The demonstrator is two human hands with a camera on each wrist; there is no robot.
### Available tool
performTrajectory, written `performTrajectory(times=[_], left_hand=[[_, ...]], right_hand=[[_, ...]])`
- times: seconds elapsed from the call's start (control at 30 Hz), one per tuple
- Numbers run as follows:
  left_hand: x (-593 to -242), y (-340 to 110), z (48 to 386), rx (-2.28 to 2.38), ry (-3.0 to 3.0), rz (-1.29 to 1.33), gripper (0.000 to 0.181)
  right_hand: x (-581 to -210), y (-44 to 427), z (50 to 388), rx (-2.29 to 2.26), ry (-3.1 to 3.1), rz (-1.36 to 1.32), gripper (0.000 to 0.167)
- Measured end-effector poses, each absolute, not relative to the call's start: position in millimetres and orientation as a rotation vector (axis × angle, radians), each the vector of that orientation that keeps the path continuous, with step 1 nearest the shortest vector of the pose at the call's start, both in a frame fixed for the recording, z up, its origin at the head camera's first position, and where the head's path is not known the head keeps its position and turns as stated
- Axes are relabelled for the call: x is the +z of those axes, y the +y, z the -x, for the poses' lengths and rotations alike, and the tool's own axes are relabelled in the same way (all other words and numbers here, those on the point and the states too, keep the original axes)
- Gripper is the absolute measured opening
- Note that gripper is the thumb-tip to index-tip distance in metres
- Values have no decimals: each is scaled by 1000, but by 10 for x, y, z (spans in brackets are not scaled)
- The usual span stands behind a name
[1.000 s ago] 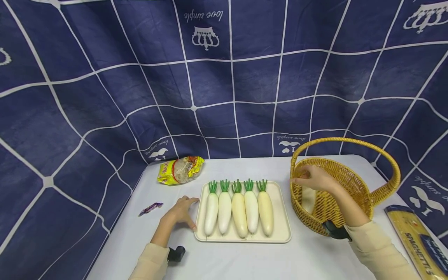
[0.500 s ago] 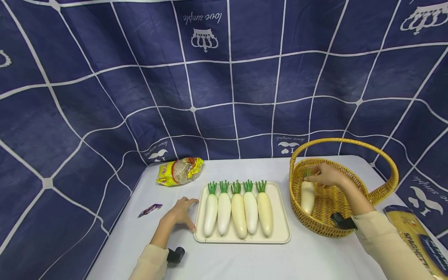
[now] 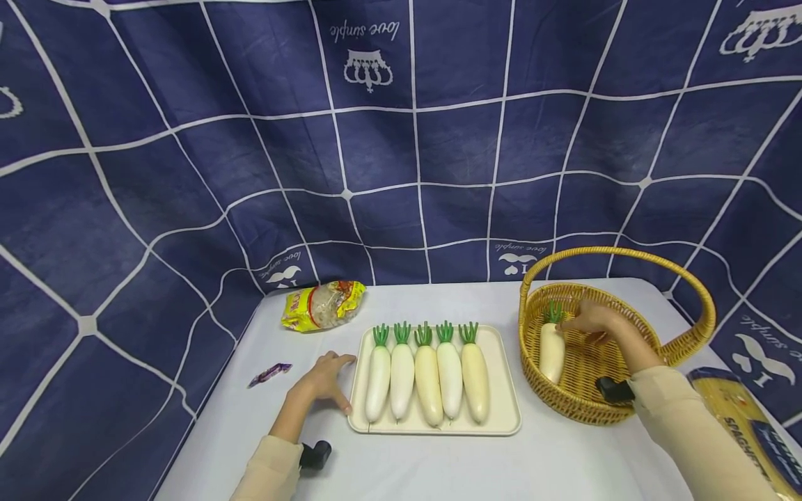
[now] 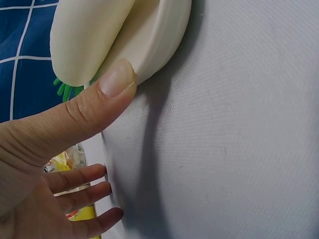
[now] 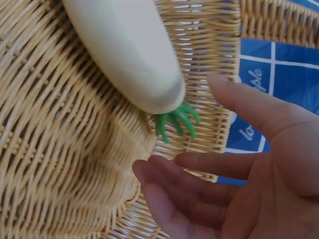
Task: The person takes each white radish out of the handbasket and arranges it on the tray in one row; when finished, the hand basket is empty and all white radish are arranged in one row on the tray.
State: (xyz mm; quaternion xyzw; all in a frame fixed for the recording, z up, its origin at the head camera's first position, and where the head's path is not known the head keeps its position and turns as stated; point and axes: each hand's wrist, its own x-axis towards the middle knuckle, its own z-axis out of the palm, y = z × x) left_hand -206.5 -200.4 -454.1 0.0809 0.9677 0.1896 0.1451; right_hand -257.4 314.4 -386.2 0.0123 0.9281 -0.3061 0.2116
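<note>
Several white radishes (image 3: 428, 386) with green tops lie side by side on a cream tray (image 3: 503, 410) in the head view. My left hand (image 3: 324, 379) is at the tray's left edge, thumb (image 4: 115, 79) against the rim and fingers spread. On the right, one white radish (image 3: 552, 353) lies along the left side inside a wicker basket (image 3: 573, 410), its green top toward the back. My right hand (image 3: 592, 319) hovers in the basket beside that top. In the right wrist view its relaxed fingers (image 5: 199, 184) and thumb are apart from the radish, holding nothing.
A yellow food packet (image 3: 322, 306) lies at the back left, with a small purple-wrapped item (image 3: 269, 374) in front of it. A spaghetti packet (image 3: 745, 431) lies right of the basket. The basket's tall handle (image 3: 617, 249) arches over its opening. A blue checked cloth (image 3: 388, 146) hangs behind.
My right hand has let go of the radish, now resting in the basket, and moved slightly right of its green top. The left hand has stayed at the tray.
</note>
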Motion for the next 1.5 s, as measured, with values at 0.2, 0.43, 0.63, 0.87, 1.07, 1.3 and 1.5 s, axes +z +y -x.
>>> performTrajectory(times=[0.2,0.43,0.63,0.87,1.07,1.3,1.5], left_hand=[[-4555,-2015,2068,548,2791,-238,100],[-4549,-2009,2067,546,2795,-232,101],[-4541,-1997,2067,553,2799,-248,100],[-4549,-2001,2071,552,2799,-248,100],[-4546,-2004,2066,561,2802,-251,100],[-4529,-2000,2059,557,2803,-254,100],[-4536,-1992,2065,548,2796,-228,100]], right_hand=[[-3951,3145,2609,-849,2496,-49,66],[-4012,3076,2637,-854,2453,-76,60],[-4070,3031,2645,-843,2416,-72,76],[-4108,2964,2656,-823,2440,-63,42],[-4151,2938,2672,-818,2439,-53,37],[-4216,2960,2717,-916,2376,-55,37],[-4236,2964,2727,-976,2375,-64,43]])
